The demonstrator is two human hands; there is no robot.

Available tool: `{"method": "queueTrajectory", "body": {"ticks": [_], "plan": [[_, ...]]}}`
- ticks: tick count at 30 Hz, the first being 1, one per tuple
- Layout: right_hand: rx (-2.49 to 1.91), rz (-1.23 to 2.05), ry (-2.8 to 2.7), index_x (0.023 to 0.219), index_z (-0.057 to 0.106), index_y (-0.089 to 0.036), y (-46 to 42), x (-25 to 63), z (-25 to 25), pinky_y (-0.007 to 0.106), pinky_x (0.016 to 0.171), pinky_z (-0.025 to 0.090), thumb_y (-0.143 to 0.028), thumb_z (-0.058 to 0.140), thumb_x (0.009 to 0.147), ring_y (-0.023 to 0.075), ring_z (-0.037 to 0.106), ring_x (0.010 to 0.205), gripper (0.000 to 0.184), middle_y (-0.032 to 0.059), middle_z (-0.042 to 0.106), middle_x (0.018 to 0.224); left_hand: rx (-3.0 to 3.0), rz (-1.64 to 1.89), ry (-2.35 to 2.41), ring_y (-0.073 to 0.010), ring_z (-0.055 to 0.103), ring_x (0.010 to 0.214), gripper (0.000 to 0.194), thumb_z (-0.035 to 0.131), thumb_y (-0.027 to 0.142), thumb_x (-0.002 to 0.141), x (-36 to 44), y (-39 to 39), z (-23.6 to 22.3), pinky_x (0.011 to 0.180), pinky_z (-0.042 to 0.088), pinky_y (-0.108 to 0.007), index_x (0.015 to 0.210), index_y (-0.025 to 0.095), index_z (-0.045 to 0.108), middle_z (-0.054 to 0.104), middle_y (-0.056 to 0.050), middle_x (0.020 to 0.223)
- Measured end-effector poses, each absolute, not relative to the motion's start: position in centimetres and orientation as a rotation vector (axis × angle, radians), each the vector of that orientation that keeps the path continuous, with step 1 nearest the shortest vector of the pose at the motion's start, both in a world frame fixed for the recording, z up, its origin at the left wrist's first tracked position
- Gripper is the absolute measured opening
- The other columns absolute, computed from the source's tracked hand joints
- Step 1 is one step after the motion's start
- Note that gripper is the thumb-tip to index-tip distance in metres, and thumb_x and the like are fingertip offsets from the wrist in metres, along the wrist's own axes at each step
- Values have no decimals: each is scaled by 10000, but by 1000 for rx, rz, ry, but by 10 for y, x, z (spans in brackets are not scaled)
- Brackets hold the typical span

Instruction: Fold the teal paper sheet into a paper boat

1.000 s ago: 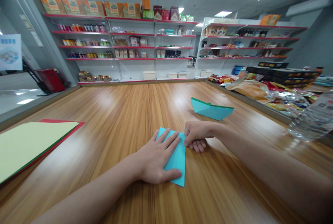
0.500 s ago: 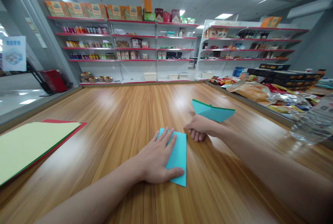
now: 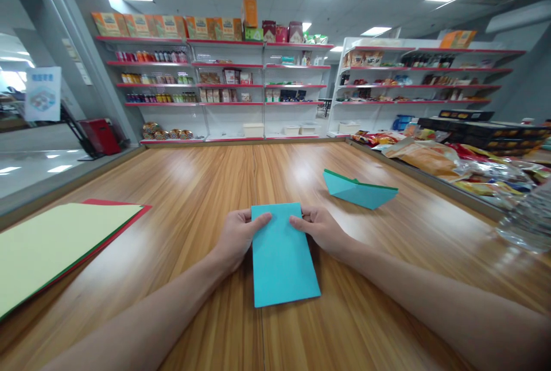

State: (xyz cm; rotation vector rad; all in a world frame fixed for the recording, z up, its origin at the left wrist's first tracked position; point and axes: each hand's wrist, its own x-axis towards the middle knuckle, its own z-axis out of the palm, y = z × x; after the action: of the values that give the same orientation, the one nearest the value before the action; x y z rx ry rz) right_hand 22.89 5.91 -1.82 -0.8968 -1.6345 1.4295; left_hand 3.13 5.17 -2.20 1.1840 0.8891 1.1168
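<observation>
A folded sheet of light blue paper [image 3: 284,262] is held up off the wooden table [image 3: 193,181], its far end raised between both hands. At its left edge my left hand [image 3: 236,236] pinches it, thumb on top and fingers underneath. My right hand [image 3: 322,227] grips the right edge the same way, with the fingertips hidden behind the sheet. Beyond my right hand lies a folded paper boat [image 3: 359,190], light blue with a green upper edge.
To the left lies a stack of coloured paper [image 3: 64,239], pale yellow over green and red. On the right are snack packets [image 3: 430,155], black boxes [image 3: 482,132] and a clear plastic bottle [image 3: 529,219]. Stocked shelves [image 3: 228,84] stand behind the table.
My left hand has gone from lying flat on the blue paper to pinching its left edge. My right hand has closed on the right edge, and the paper is lifted and turned.
</observation>
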Motion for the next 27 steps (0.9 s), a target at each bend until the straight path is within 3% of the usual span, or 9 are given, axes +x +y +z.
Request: {"method": "queueTrajectory", "body": {"ticks": [6,11,14,17,19,22,23,25,27], "plan": [[-983,1451,-1721,694,599,-100,55,225,-21,247,555,447,-567,567,781,120,537,566,476,49,622,657,1035,1292,829,-168,636,608,315,735,396,695,33,47,-23,617,533,-302,802,103,694,703,-71,724],[-993,1390,-1751,607,564,-115,47,221,-21,213,470,408,-572,556,786,91,494,485,491,28,595,583,1044,1441,955,-136,570,481,400,681,519,698,36,54,-28,454,454,-231,700,120,661,631,-25,563],[-1021,1470,-1733,605,563,-126,44,220,-23,210,387,398,-570,563,780,104,516,419,478,27,594,527,1034,1531,1008,-142,571,488,456,633,579,710,38,66,-31,444,435,-225,717,123,645,630,-31,568],[-1141,1337,-1438,577,518,-150,53,223,-27,203,270,311,-572,580,764,106,455,302,466,-5,511,398,1198,1455,1041,-212,646,669,521,502,604,798,42,65,-28,574,497,-291,854,109,655,690,-106,745],[-1134,1186,-1081,619,505,-157,64,230,-29,192,245,272,-498,653,730,93,429,296,388,-32,481,405,1501,1293,1083,-284,645,885,540,415,574,855,45,48,-23,751,500,-387,998,107,647,686,-166,969],[-1125,1143,-950,676,473,-173,78,241,-25,185,268,315,-429,631,761,83,431,339,312,-52,470,459,2236,867,910,-368,414,1246,522,445,523,860,51,0,-13,1016,294,-537,1254,195,540,500,-137,1339],[-1118,1150,-946,687,475,-172,80,244,-24,187,276,324,-417,636,756,82,427,352,301,-54,468,472,2455,629,640,-351,299,1325,513,471,491,859,53,-14,-10,1073,195,-538,1317,260,478,404,-73,1425],[-1099,1172,-961,685,485,-166,79,247,-21,195,278,310,-430,658,732,80,403,359,318,-56,454,477,2627,294,34,-241,259,1359,397,418,356,916,57,-29,-7,1130,92,-449,1311,386,455,354,68,1450],[-1074,1182,-988,662,490,-164,75,247,-21,199,284,282,-485,674,701,75,374,358,372,-58,439,468,2584,355,209,-279,256,1357,461,480,405,881,58,-20,-7,1119,52,-501,1333,325,448,317,-2,1471]]}}
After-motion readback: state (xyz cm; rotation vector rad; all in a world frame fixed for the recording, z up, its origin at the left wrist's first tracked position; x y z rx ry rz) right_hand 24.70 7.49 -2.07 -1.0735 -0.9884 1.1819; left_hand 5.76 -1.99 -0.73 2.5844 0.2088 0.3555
